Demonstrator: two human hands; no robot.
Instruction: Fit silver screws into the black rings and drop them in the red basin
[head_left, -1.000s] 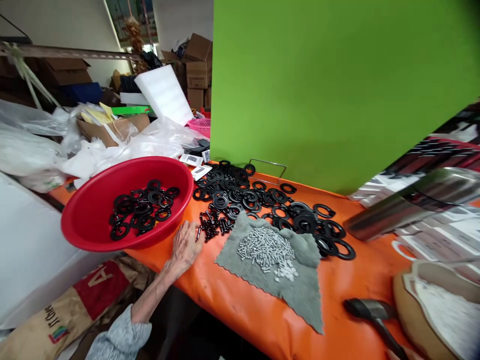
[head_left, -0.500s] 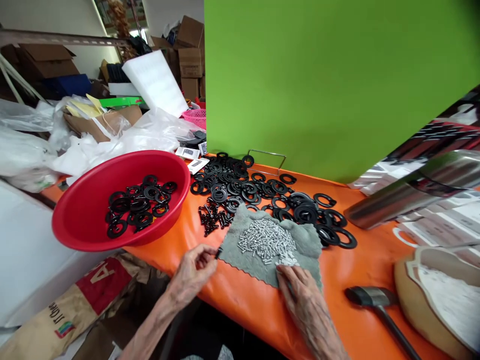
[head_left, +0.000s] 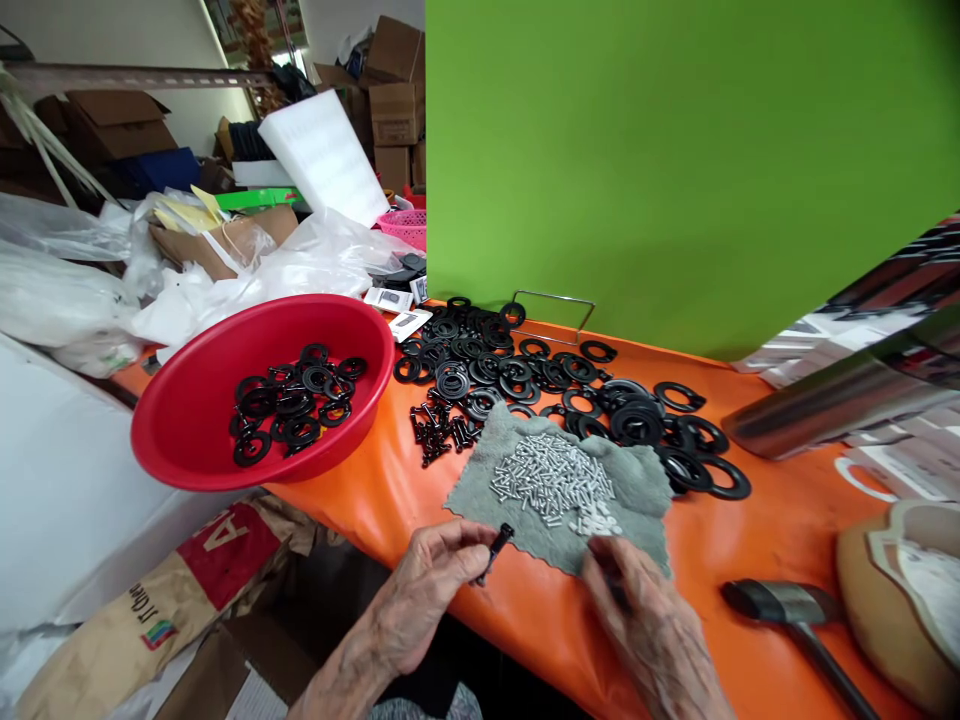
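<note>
My left hand (head_left: 427,590) pinches a small black part (head_left: 496,552) between thumb and fingers, in front of the cloth's near left edge. My right hand (head_left: 645,610) is at the near right edge of the grey-green cloth (head_left: 484,480), its fingers curled; whatever they may hold is hidden. On the cloth lie a heap of small silvery pins (head_left: 555,477) and a smaller group of white pieces (head_left: 598,520). Small black parts (head_left: 435,430) lie left of the cloth, and many black rings (head_left: 487,365) are spread behind it.
A red basin (head_left: 180,420) with black rings stands at the left. At the right are a hammer (head_left: 784,603), a tan bowl (head_left: 874,600) and a metal cylinder (head_left: 795,410). A green panel (head_left: 637,150) rises behind the orange table (head_left: 405,500).
My left hand has moved right with the black part, which now shows more fully. My right hand has drawn back slightly from the white pieces, its fingers more curled. The view has shifted a little.
</note>
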